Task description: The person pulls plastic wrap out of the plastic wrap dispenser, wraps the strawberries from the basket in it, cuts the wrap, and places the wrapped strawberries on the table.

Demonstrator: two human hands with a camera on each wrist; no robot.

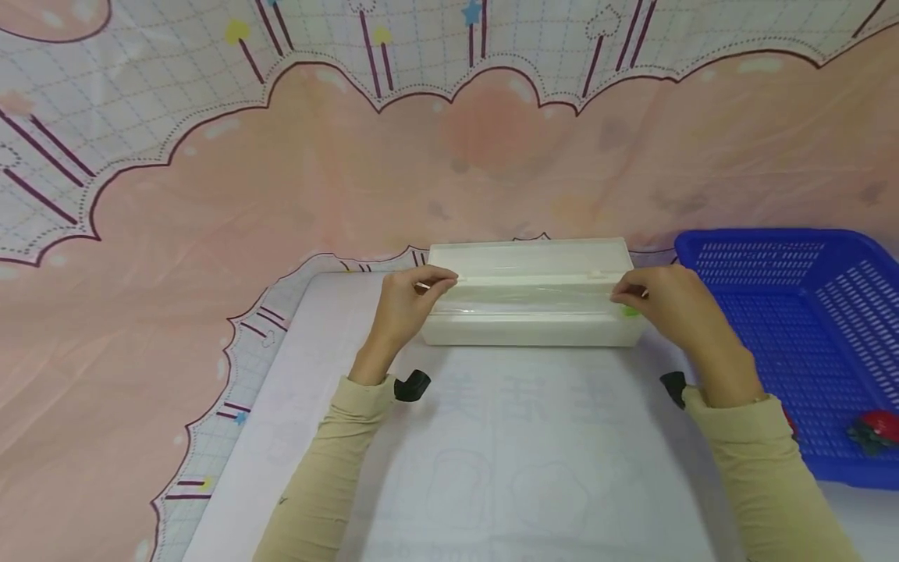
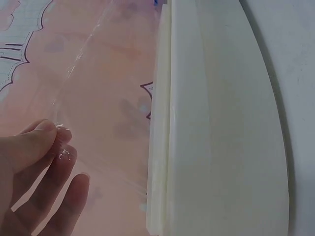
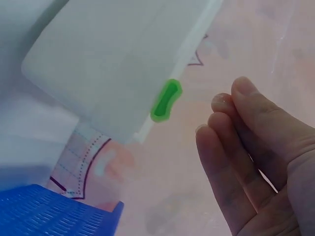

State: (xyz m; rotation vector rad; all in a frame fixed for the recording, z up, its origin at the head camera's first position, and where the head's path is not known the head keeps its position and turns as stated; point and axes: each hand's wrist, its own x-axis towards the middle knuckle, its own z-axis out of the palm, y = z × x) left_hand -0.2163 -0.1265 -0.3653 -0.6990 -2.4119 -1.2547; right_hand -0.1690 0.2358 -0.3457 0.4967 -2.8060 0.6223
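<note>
A white cling film dispenser box (image 1: 534, 332) lies lengthwise across the white board, its lid (image 1: 527, 257) raised at the back. Clear cling film (image 1: 534, 294) stretches over it between the two hands. My left hand (image 1: 406, 306) pinches the film's left corner between thumb and fingertips; in the left wrist view the film (image 2: 81, 53) shows as a shiny creased edge leading away from the fingers. At the other end my right hand (image 1: 667, 300) pinches the right corner with thumb and index finger. A green slider (image 3: 166, 101) sits on the box edge near that hand.
To the right stands a blue plastic basket (image 1: 765, 343) with a red strawberry-like item (image 1: 876, 429) inside; another red bit shows beside the right sleeve. The white board (image 1: 492, 453) lies on a pink patterned tablecloth (image 1: 175, 328). A black piece (image 1: 412, 385) sits at the left cuff.
</note>
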